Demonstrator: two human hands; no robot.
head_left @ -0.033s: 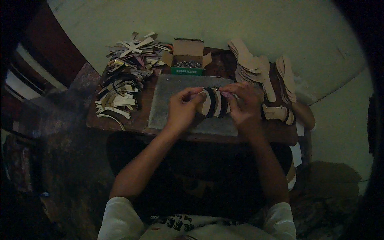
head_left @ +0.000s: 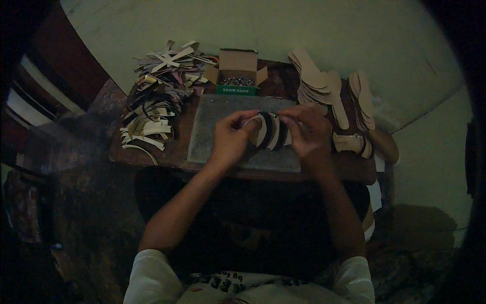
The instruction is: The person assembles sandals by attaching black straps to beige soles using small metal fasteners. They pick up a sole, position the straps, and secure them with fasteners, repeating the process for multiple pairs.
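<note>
A tan shoe-sole piece with black bands across it (head_left: 262,133) is held up between my two hands, over a grey slab (head_left: 207,129) on the table. My left hand (head_left: 234,137) pinches its left end, thumb and fingers closed. At its upper right edge, the thumb and fingers of my right hand (head_left: 308,130) are closed on it. A small shiny spot shows near the right fingertips, too small to name. A similar tan piece with a dark band (head_left: 350,144) lies to the right of my right hand.
Behind the slab stands an open cardboard box (head_left: 237,91) of small metal nails. Cut strips (head_left: 169,63) heap along the left of the wooden table (head_left: 172,161). Sole-shaped tan pieces (head_left: 310,76) are stacked at the far right, with another stack (head_left: 360,96) beside them.
The banded piece is tilted very slightly differently between my fingers. Both hands keep their grip and place.
</note>
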